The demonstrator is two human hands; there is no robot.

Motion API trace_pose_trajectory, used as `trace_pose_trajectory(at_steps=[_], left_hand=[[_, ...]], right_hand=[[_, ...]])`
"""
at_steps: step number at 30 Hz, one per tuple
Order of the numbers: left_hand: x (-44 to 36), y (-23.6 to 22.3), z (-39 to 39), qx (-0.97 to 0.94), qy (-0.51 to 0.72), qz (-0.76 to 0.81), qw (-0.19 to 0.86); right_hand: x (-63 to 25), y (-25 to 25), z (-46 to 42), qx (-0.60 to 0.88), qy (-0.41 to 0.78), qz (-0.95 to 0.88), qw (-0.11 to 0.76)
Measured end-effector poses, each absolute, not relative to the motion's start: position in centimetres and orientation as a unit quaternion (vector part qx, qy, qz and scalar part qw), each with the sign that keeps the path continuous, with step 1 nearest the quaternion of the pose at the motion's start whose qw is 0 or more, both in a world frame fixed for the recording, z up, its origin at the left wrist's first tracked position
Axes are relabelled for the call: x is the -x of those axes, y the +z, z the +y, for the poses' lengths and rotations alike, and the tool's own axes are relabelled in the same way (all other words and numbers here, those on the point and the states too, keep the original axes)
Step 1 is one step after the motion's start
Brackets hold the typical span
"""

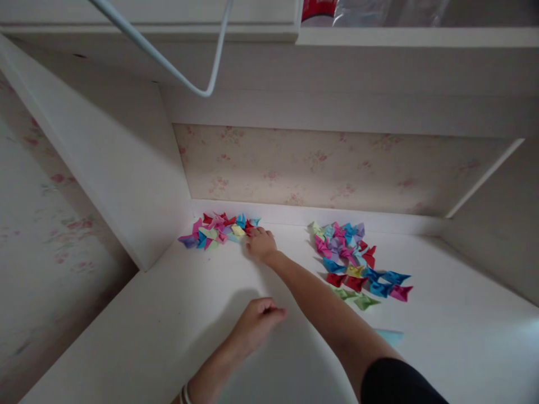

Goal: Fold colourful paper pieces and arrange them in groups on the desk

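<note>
My right hand (261, 244) reaches across to the right edge of a pile of small folded paper pieces (217, 229), pink, red, blue, green and purple. Its bent fingers touch the pile beside a red folded paper piece (249, 230); what lies under the fingertips is hidden. Nearer to me, my left hand (256, 326) hovers over the white surface (202, 314), closed in a loose fist with nothing visible in it. Over to the right lies a second group of folded paper pieces (337, 244), bunched at the back, with looser rows in front, including green ones (364, 302).
A flat light-blue item (389, 336) lies partly behind my right forearm. White side panels (101, 146) and a floral back wall (273, 168) enclose the surface. Overhead are a shelf (357, 67) and a bent pale rod or cable (206, 90).
</note>
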State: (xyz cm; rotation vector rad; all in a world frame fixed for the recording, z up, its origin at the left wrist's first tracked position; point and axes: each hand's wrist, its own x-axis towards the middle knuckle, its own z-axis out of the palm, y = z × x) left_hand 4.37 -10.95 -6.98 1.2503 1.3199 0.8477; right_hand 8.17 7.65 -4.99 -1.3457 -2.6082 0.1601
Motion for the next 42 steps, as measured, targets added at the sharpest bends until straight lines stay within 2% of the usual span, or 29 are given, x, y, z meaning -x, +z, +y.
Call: trace_pose_trajectory(at_steps=[6, 16, 31, 35, 42], left_hand=[[-4.4, -6.9, -10.9, -0.533, 0.345, 0.56, 0.533], [-4.6, -6.8, -10.8, -0.547, 0.348, 0.552, 0.524], [-4.8, -8.5, -10.4, -0.524, 0.382, 0.536, 0.541], [-4.8, -7.9, -10.4, -0.517, 0.374, 0.549, 0.54], [-4.5, -6.5, -10.9, -0.531, 0.372, 0.546, 0.531]], right_hand=[[-5.9, -6.2, 9.6, 0.44, 0.016, -0.895, 0.071], [-5.5, -6.9, 9.6, 0.421, -0.007, -0.903, 0.089], [-3.6, -6.5, 10.2, 0.444, 0.058, -0.89, 0.081], [-3.8, -6.4, 10.1, 0.451, 0.09, -0.88, 0.119], [-6.4, -4.9, 8.4, 0.456, 0.195, -0.835, 0.238]])
